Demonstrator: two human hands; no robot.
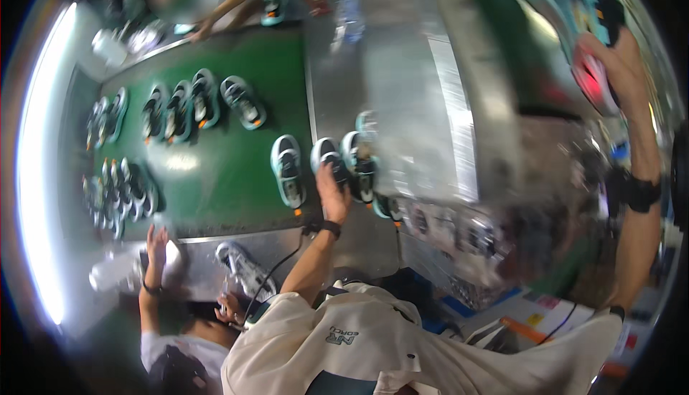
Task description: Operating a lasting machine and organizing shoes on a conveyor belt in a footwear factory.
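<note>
My left hand (pixel 333 198) is on a dark sneaker (pixel 327 149) with a pale sole, fingers curled over its upper, at the metal edge beside the green belt. To its left on the belt stands a similar sneaker (pixel 288 169). Right beside it is another sneaker (pixel 352 147), with part of one more sneaker (pixel 385 207) below, half hidden by the metal housing. At the far upper right, my right hand (pixel 617 68) is raised and closed around a teal and black sneaker (pixel 563 0); motion blurs it slightly.
Several sneakers stand in groups on the green conveyor belt (pixel 208 201). A large metal housing (pixel 416 93) rises to the right. At lower left a co-worker's hand (pixel 156 244) reaches toward the belt, near a grey sneaker (pixel 245 269). Another person's hand (pixel 201 30) rests at the far edge.
</note>
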